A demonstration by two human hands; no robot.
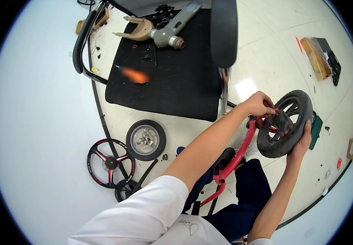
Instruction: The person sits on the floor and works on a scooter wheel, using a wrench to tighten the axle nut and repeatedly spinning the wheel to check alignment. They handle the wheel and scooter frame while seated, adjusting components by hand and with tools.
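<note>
The fingers (269, 111) of the left hand (259, 104) are pinched together at the hub (281, 121) of a black-tyred wheel (303, 111), apparently on a small reddish piece (276, 110) whose exact form is too small to make out. The right hand (301, 143) grips the tyre from its lower right side, fingers wrapped around behind it, so the wheel is held tilted between the two hands.

Below and to the left of those fingers runs a red frame (241, 151), its upper end passing behind the wheel. Whether the two are joined cannot be told, since the tyre and hub hide the meeting point.

The work at the hub looks partly done: the wheel is up at the frame, yet the pinching fingers suggest that the small piece is not yet settled. Well to the left of the fingers, a silver-disc wheel (145, 139) and a three-spoked wheel with red trim (110, 162) lie apart from the frame. Farther up and left, an orange-handled tool (135, 76) rests on the chair seat (176, 87), out of both hands.
</note>
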